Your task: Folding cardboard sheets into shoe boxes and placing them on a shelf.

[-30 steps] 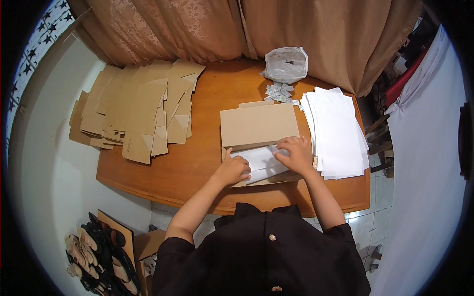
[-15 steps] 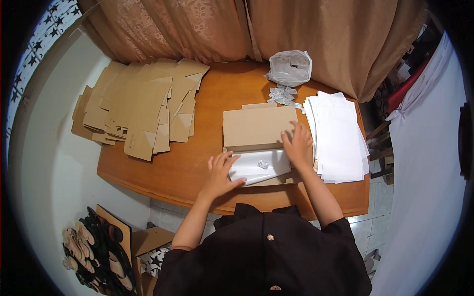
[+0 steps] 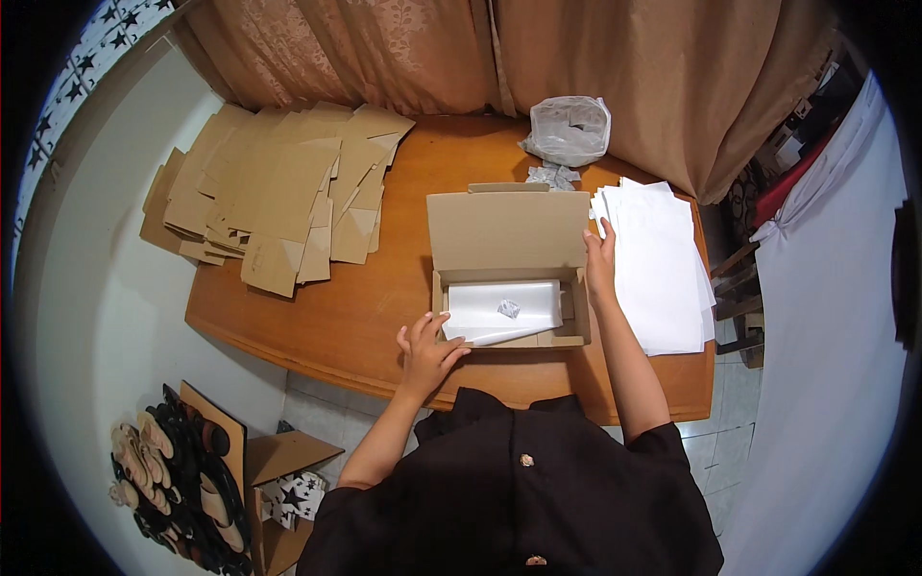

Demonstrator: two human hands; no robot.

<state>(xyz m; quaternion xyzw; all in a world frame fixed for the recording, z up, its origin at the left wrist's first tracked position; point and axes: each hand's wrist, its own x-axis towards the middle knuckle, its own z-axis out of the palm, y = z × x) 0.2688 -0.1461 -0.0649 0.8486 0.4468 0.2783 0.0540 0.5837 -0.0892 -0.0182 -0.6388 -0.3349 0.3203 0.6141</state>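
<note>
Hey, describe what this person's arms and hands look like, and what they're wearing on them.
Both forearms are bare, with the left hand and right hand ungloved. No watch, ring or bracelet shows. A dark short-sleeved top with buttons down its middle covers shoulders and upper arms.

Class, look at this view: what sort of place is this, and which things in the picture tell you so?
Probably a home packing corner: a wooden table by curtains, flat cardboard blanks stacked, white sheets piled, one open box, and shoes on the tiled floor.
</note>
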